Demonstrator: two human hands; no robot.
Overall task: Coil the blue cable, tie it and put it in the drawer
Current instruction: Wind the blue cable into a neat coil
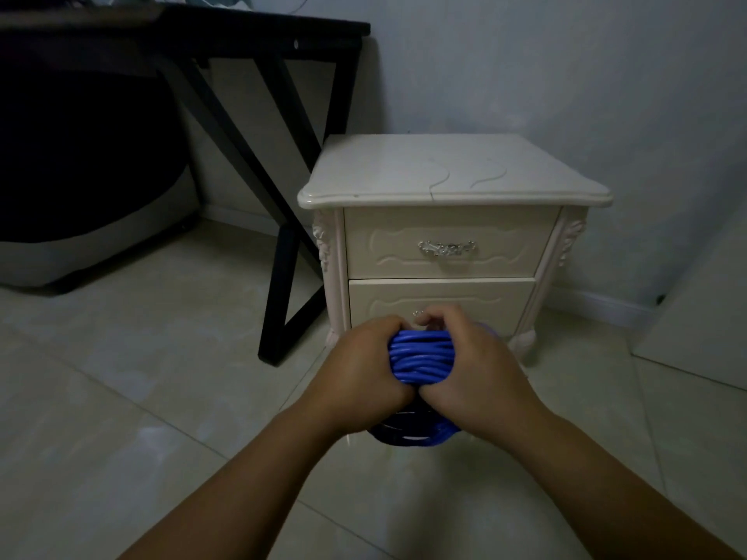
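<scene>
The blue cable is wound into a thick coil, held in the air in front of a cream nightstand. My left hand grips the coil's left side and my right hand grips its right side, fingers curled over the top. The coil's lower loops hang below my wrists. The nightstand has two drawers: the upper drawer with a silver handle is shut, and the lower drawer is shut too, its handle mostly hidden behind my fingers.
A black desk with crossed legs stands left of the nightstand, with a dark and grey bulky object under it. A pale board leans at the right wall. Light tiled floor surrounds me.
</scene>
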